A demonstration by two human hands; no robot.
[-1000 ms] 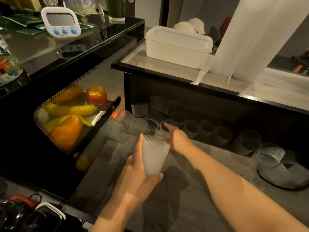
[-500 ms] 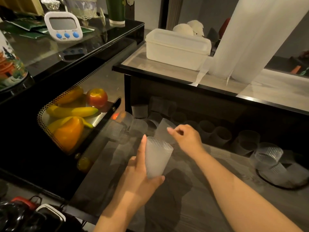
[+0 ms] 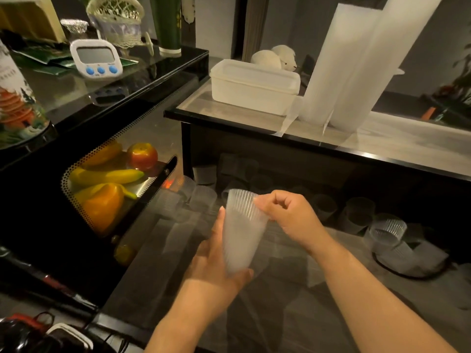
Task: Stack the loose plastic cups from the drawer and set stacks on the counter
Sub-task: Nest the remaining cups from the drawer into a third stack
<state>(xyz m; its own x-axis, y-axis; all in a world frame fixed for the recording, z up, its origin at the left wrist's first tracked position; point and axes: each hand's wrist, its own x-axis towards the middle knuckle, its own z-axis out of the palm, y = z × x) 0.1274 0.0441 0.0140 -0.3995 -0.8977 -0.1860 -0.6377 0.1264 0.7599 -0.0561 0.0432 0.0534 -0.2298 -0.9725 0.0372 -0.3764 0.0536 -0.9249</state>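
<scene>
My left hand (image 3: 216,261) grips a frosted ribbed plastic cup stack (image 3: 240,238) over the open drawer (image 3: 293,301). My right hand (image 3: 288,215) pinches the rim of the upper cup, which sits nested in the lower one. Several loose cups (image 3: 356,215) lie along the back of the drawer under the counter, and a few more loose cups (image 3: 390,233) sit at the right. Two tall cup stacks (image 3: 349,72) stand on the counter (image 3: 382,141).
A white lidded box (image 3: 254,87) sits on the counter left of the tall stacks. To the left, a black glass shelf carries a timer (image 3: 95,58); below it a tray holds fruit (image 3: 107,187). A black ring (image 3: 407,271) lies in the drawer at right.
My right hand lifted a cup from the drawer's back row and brought it into the cup in my left hand. The left hand stayed nearly still.
</scene>
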